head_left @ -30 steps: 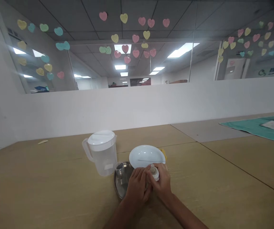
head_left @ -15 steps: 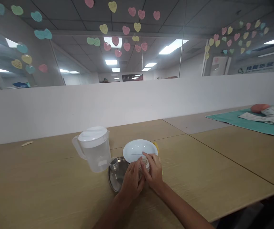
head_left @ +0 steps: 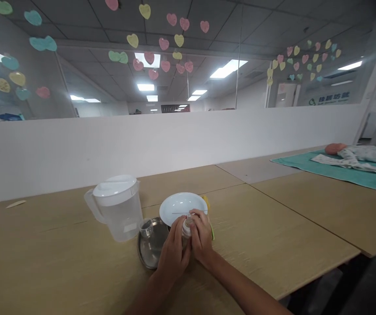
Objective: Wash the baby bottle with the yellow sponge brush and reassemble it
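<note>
A small bottle (head_left: 186, 232) with a pale collar and a clear nipple-like top stands upright between my hands. My left hand (head_left: 174, 249) is closed round its body from the left. On the right side my right hand (head_left: 201, 236) grips it near the collar, fingers curled at the top. Behind them lies a white bowl (head_left: 178, 203) with a thin rod across it. A round metal tray (head_left: 148, 251), partly hidden by my left hand, holds a small clear cup (head_left: 146, 228). Something yellow (head_left: 207, 202) shows beside the bowl.
A clear lidded pitcher (head_left: 122, 216) stands left of the tray on the wooden table (head_left: 60, 258). A flat wooden piece (head_left: 16, 204) lies far left. At the far right, a doll-like figure (head_left: 335, 149) in patterned cloth rests on a teal towel (head_left: 299, 162). A white wall is behind.
The view has turned slightly right, so the table items appear further left. Both hands stay on the bottle; the right fingers have shifted a little around its top.
</note>
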`<state>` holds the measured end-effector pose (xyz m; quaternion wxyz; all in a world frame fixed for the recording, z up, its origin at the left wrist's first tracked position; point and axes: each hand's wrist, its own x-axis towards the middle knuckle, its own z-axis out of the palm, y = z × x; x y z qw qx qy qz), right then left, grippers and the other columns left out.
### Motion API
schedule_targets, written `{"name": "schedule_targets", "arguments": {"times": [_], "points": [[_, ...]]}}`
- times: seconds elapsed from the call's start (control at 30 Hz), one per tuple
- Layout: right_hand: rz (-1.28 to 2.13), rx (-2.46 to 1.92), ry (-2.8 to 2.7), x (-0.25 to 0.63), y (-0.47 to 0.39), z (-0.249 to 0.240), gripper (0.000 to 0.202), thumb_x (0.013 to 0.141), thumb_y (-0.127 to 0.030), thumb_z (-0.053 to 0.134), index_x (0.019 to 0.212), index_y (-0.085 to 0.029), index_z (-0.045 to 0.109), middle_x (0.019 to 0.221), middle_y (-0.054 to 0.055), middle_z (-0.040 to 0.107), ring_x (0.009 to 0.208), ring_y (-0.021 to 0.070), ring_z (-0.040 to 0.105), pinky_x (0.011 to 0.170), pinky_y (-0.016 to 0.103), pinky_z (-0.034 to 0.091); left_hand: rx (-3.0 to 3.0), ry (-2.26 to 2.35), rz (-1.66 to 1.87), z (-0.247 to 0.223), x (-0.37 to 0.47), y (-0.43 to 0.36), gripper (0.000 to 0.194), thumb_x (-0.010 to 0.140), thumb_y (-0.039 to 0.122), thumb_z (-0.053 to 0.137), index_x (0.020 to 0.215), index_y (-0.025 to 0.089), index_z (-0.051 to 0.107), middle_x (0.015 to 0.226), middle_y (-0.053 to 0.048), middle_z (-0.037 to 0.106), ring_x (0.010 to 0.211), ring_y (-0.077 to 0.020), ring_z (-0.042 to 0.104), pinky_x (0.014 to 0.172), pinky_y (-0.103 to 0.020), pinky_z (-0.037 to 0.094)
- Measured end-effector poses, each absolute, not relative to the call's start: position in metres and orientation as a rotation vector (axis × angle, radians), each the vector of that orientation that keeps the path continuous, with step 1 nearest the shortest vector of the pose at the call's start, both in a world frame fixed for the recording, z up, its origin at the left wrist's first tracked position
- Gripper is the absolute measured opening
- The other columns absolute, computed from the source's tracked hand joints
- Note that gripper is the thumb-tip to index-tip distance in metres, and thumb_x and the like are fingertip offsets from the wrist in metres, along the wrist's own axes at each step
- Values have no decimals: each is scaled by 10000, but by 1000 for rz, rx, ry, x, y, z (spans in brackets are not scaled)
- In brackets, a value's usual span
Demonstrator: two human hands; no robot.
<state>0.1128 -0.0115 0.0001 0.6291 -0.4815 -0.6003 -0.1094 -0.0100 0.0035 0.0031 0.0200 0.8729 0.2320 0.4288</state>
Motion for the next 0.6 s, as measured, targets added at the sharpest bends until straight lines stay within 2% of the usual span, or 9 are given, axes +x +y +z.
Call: {"name": "schedule_targets", "arguments": {"times": [0.1,0.2,0.3,0.37,0.43,0.6], "points": [[-212,-1099,-1388,115,-10,-6,329,913,-252,275,905,-201,600,892,54,569,853,187,514,756,357,389,2707,772,1337,1,-11,3,551,875,163,380,1383,192,169,1344,-158,408,1252,-235,412,985,-427,428],[-173,-1077,-1437,118,-9,-14,337,917,-258,280,1051,-220,587,880,50,568,831,187,513,749,362,402,2693,808,1333,1,-12,2,545,885,183,388,1382,204,166,1339,-157,411,1249,-237,415,976,-424,440],[-121,-1037,-1442,120,-9,-21,401,921,-268,293,1302,-247,416,980,65,567,912,196,519,803,383,415,2654,809,1322,3,-11,-3,513,886,190,395,1361,220,204,1313,-150,421,1216,-234,445,948,-415,460],[-95,-1012,-1396,121,-11,-23,457,922,-285,305,1377,-247,296,1034,77,556,960,201,517,828,393,420,2577,817,1343,4,-9,-7,474,882,186,396,1330,220,246,1296,-146,414,1191,-230,458,934,-412,464],[-75,-999,-1346,120,-12,-24,465,919,-312,321,1377,-239,282,1034,82,551,964,203,521,837,399,426,2480,834,1383,5,-6,-11,437,878,183,397,1296,216,278,1277,-142,407,1163,-225,470,921,-409,467],[91,-971,-1163,120,-12,-19,351,912,-343,346,1230,-211,417,916,55,553,821,170,560,745,344,478,2376,800,1375,8,-2,-16,372,894,188,363,1261,207,309,1218,-137,424,1103,-214,487,898,-404,464]]}}
